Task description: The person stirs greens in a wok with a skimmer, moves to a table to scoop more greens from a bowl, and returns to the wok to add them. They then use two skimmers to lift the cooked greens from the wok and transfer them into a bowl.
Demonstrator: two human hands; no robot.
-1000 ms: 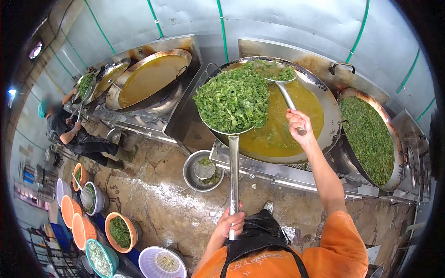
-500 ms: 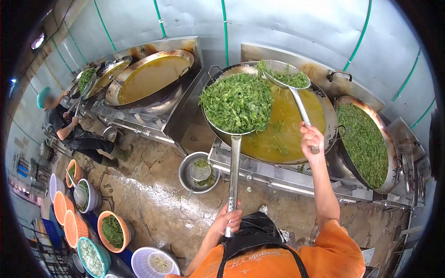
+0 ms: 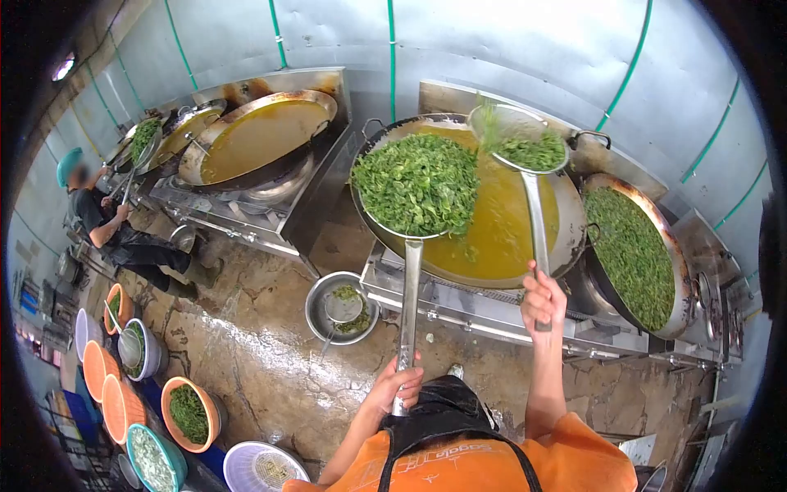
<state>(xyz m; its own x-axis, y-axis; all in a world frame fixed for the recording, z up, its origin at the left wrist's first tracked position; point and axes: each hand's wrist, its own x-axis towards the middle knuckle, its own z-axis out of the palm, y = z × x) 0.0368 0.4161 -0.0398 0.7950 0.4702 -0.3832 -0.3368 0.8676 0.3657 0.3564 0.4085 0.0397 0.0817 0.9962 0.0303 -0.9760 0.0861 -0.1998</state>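
Head view: from my distant post I see a black-rimmed wok (image 3: 570, 205) of yellow liquid on a steel stove (image 3: 475, 307), a wok of greens (image 3: 684, 299) at its right and a metal bowl (image 3: 314, 307) on the wet floor. A co-worker (image 3: 115, 225) stands at far left, beyond an orange basket (image 3: 216, 418). The stove's front lies between person and liquid; a heaped strainer (image 3: 411, 287) hides the left part of the black-rimmed wok. Over that wok, it points away from the person, its long handle nearly straight, the left hand (image 3: 396, 385) wrapped around the lower end. The right hand (image 3: 543, 303) grasps a skimmer (image 3: 535, 209), pointing away and leaning slightly left (greens blur at its left lip), its bowl toward the far rim.
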